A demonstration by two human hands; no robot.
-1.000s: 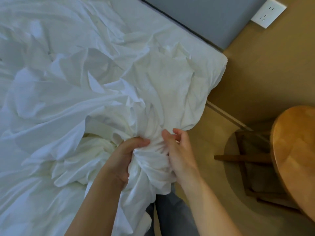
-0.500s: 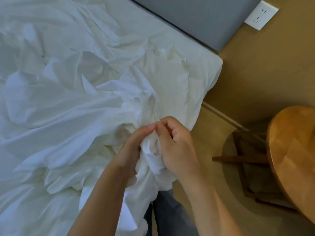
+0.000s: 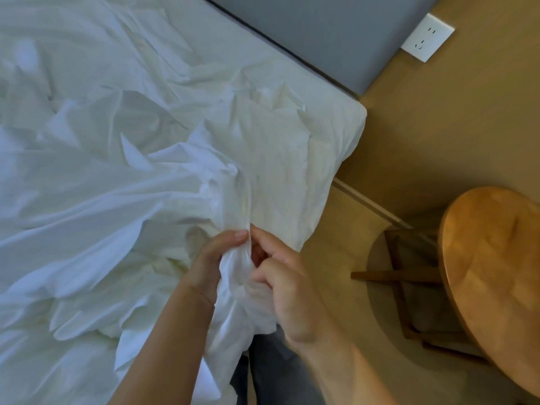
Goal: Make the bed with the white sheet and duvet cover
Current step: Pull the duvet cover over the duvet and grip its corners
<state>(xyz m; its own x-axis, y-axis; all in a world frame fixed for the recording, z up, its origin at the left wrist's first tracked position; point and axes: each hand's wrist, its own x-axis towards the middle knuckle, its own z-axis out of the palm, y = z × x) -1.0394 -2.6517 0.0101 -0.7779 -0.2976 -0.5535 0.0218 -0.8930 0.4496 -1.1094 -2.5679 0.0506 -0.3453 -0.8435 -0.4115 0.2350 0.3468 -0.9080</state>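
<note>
Holding: left hand (image 3: 209, 266) and right hand (image 3: 290, 290) both pinch a bunch of white cloth (image 3: 235, 277); fingers curled tight
Cloth: crumpled all over the bed (image 3: 349, 124); bunch at its near right edge
Right: round wooden table (image 3: 491, 258), near the bed

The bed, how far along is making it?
Done: white fabric already wraps the mattress corner. In hand: the left hand and right hand grip a bunch of white cloth at the bed's edge. Left: the cloth lies crumpled across the bed, so spreading and smoothing remain.
</note>
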